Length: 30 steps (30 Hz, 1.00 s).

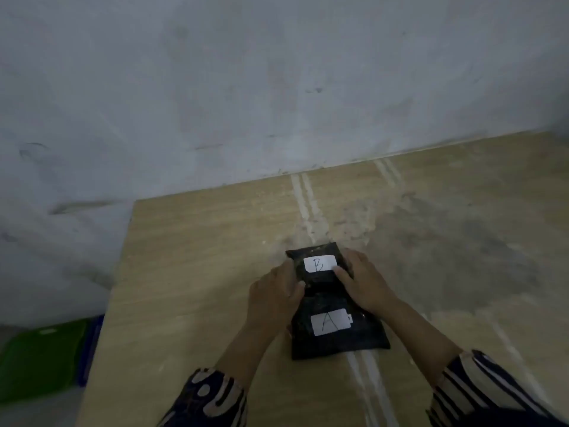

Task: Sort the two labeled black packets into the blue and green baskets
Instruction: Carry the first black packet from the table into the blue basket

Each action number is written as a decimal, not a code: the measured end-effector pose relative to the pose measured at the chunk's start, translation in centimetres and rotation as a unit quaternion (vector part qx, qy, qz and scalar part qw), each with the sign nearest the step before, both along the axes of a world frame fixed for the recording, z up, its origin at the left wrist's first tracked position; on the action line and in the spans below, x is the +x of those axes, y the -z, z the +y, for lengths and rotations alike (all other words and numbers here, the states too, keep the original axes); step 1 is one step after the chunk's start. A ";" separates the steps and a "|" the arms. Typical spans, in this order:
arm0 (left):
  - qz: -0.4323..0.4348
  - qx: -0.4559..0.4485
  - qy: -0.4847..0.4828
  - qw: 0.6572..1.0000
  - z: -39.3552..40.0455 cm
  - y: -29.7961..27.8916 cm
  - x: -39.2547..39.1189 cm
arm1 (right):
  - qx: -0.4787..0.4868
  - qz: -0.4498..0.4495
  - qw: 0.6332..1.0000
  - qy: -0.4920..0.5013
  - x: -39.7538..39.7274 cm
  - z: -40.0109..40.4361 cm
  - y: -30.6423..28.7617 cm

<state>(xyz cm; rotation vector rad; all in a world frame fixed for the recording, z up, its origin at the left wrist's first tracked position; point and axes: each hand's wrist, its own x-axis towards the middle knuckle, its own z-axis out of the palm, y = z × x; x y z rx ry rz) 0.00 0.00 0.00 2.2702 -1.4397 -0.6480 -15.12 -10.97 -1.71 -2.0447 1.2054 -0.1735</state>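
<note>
Both hands on packet B, nothing sorted yet.

Left hand (274, 298) and right hand (365, 285) pinch packet B (318, 266) by its side edges, fingers curled around it, probably to lift it. Packet A (334, 331) lies touching B's near end on the table (191, 272). Left of B, off the table edge, green basket (40, 359) and blue basket (90, 349) are cropped and dim.

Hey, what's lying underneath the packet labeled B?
Packet B overlaps the far end of packet A on the wooden table. Both hands cover the overlap, so contact there is hidden.
</note>
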 end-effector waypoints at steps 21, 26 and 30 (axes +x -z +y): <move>0.365 -0.069 -0.228 0.900 -3.8 1.5 -0.7 | 0.087 -0.107 0.986 0.094 0.5 -1.5 0.3; 0.356 -0.117 -0.207 0.904 -3.1 0.0 -0.3 | 0.078 -0.154 0.981 0.087 0.5 -1.0 -1.0; 0.353 -0.152 -0.181 0.905 -2.2 -1.6 0.1 | 0.087 -0.214 0.970 0.069 0.6 -0.7 -2.6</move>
